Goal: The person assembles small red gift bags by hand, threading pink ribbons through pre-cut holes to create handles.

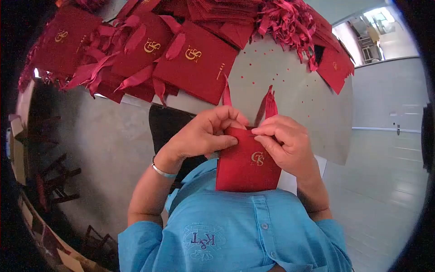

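A red paper gift bag (242, 170) with a gold monogram is held upright against my chest. My left hand (213, 131) grips its upper left edge, the thumb on the front and the fingers at the opening. At the upper right edge, my right hand (285, 143) pinches the rim by thumb and forefinger. A red ribbon (271, 104) stands up from the bag's top beside my right fingers. Another ribbon end (227, 93) rises behind my left fingers. The inside of the bag is hidden.
Finished-looking red bags (199, 63) with ribbons lie piled at the table's left. A heap of loose ribbons (287, 25) and more red bags (335, 68) sit at the back right. Small red dots (274, 79) are scattered over the pale tabletop (294, 90). Wooden stools (56, 181) stand at left.
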`<state>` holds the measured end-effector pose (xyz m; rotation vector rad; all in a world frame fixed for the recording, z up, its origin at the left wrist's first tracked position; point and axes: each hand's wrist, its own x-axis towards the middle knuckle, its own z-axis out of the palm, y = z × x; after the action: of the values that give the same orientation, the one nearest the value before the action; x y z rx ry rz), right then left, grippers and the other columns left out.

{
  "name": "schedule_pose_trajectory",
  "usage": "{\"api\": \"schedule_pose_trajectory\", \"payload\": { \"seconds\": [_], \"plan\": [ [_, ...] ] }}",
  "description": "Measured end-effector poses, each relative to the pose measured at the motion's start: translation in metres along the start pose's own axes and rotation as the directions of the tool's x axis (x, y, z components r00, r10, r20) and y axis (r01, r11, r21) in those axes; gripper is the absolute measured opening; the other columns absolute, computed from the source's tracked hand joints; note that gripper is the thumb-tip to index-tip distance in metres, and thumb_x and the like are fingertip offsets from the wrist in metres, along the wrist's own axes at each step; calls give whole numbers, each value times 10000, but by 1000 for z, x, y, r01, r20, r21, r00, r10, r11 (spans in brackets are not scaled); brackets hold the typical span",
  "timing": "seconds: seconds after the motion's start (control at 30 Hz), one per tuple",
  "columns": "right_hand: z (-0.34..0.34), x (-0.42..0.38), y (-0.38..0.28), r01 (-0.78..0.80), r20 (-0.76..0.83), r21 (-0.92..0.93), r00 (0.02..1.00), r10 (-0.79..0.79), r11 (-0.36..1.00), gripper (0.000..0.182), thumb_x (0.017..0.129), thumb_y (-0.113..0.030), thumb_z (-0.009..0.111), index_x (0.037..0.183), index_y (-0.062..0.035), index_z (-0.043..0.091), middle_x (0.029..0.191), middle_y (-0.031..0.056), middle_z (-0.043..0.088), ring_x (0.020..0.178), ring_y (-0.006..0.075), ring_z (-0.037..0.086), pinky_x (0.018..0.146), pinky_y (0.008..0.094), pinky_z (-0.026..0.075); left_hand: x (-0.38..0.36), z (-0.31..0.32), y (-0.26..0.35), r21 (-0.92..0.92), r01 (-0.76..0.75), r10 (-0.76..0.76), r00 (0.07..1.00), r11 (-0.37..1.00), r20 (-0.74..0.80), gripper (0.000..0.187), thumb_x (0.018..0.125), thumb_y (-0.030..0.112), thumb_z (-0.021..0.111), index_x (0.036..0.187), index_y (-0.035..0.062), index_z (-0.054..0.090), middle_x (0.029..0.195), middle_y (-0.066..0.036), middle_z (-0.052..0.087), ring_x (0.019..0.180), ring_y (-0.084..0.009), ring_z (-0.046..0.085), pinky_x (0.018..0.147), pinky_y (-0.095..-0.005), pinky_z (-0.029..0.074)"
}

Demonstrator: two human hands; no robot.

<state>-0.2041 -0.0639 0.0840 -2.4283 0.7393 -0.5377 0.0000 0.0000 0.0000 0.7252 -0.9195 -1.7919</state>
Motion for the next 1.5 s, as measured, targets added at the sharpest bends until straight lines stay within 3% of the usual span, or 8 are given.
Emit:
{"api": "schedule_pose_trajectory", "payload": {
  "seconds": [0.27, 0.37, 0.5, 0.57, 0.9, 1.1, 1.4, 1.5],
  "plan": [
    [8, 1, -1, 47, -33, 37, 998, -45, 998, 148, 720, 9, 742, 858, -29, 702, 810, 96, 660, 745, 224, 643, 648, 317, 510, -1, -4, -3, -186, 90, -92, 996, 978, -3, 393, 727, -138, 646, 1061, 41, 544, 921, -44, 685, 491, 2, 491, 340, -139, 303],
    [8, 4, -5, 58, -27, 18, 998, -57, 998, 152, 715, 6, 746, 856, -32, 704, 802, 97, 657, 741, 231, 640, 655, 322, 512, 0, -12, -7, -202, 79, -61, 994, 976, 93, 329, 786, -147, 598, 1059, 27, 539, 874, -32, 657, 459, -12, 454, 363, -161, 314],
    [9, 2, -4, 50, -40, -14, 998, -50, 999, 154, 710, 1, 750, 853, -37, 706, 798, 99, 655, 733, 235, 636, 654, 325, 511, 2, -11, -10, -231, 72, -45, 992, 970, 119, 334, 784, -147, 606, 1062, 26, 538, 878, -29, 657, 446, -2, 436, 359, -157, 300],
    [8, 2, -4, 95, -39, -35, 995, -97, 995, 156, 708, 0, 753, 851, -37, 703, 793, 100, 652, 724, 238, 633, 645, 329, 508, 0, -7, -6, -277, 90, -67, 993, 957, 94, 417, 682, -165, 663, 1035, 24, 547, 958, -52, 675, 526, 9, 515, 357, -126, 318],
    [9, 4, -3, 110, -47, -22, 993, -111, 994, 167, 707, 19, 743, 859, -31, 696, 792, 105, 652, 707, 240, 627, 629, 338, 502, 3, -7, -7, -309, 84, -55, 993, 947, 102, 413, 678, -156, 670, 1023, 36, 550, 935, -40, 675, 481, 14, 465, 352, -130, 298],
    [11, 6, -2, 124, -62, 2, 990, -124, 992, 165, 701, 22, 738, 849, -37, 696, 783, 101, 659, 705, 243, 626, 629, 343, 494, -2, 0, 7, -222, 118, -118, 993, 968, 12, 373, 707, -119, 683, 1012, 52, 555, 838, 7, 652, 437, 17, 416, 350, -139, 287],
    [4, 4, -10, 173, -101, -93, 978, -182, 981, 205, 716, 31, 723, 908, -28, 683, 812, 114, 665, 690, 250, 629, 628, 347, 504, -5, 6, 13, 39, 113, -109, 990, 993, -94, 211, 782, -27, 701, 950, 50, 599, 805, 30, 636, 533, 17, 487, 379, -143, 329],
    [0, -1, -19, 86, -54, -31, 995, -87, 996, 205, 728, 35, 716, 922, -22, 680, 830, 123, 655, 694, 251, 632, 591, 333, 509, -4, 9, 10, 157, 210, -186, 970, 965, -158, 139, 803, 11, 704, 907, 52, 621, 773, 46, 620, 558, 12, 498, 394, -160, 348]
  ]
}}
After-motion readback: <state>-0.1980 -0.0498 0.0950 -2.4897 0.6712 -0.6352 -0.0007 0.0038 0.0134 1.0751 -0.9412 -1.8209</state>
